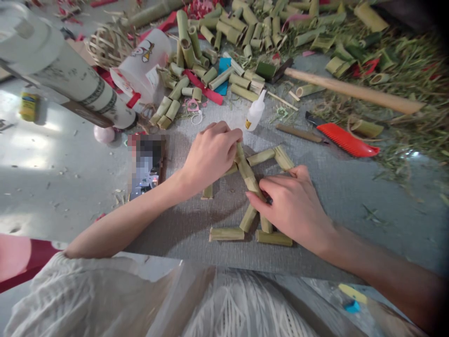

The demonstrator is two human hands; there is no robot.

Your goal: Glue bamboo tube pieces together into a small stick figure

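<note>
Pale green bamboo, cut into short lengths, forms a branching shape (247, 174) at the centre of the frame, spreading down towards the grey tabletop's (182, 234) near edge. The left hand (212, 152), just above centre, has its fingers closed on the upper end of the slanting middle piece. The right hand (293, 203), right of centre, curls its thumb and fingers at that piece's lower end; whether it truly grips is hidden, and a small dark thing at its fingertips cannot be made out.

The pieces look light and stiff, with a smooth rind that could slip a little under dry fingers. The joints are likely the fragile part: the two short bottom pieces (227, 234) (274, 238), at lower centre, meet the slanted ones over small areas and could snap away if used as handles. The surest hold is probably along the middle piece, close to the joints, with support from both ends. Cut rims may be sharp, so the rounded sides suit the fingertips better.
</note>
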